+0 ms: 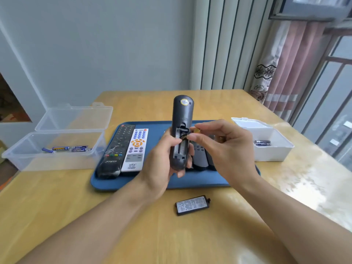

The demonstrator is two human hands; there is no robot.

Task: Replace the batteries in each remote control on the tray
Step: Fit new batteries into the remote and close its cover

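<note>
My left hand (162, 155) grips a dark grey remote (182, 115) upright above the blue tray (190, 182), its back facing me and the battery bay uncovered. My right hand (224, 143) pinches a black-and-gold battery (187, 134) tilted at the bay's upper right edge. The remote's battery cover (192, 204) lies label up on the table in front of the tray. On the tray's left lie a black remote (114, 151) and a white remote (135, 149). Behind my hands rest a grey remote (200, 158) and another dark one, partly hidden.
A clear plastic box (55, 161) with its lid up stands left of the tray and holds several blue batteries (66, 149). A white box (272, 153) on the right holds dark batteries (262, 143). The wooden table (76, 216) ends near a wall and a curtained window.
</note>
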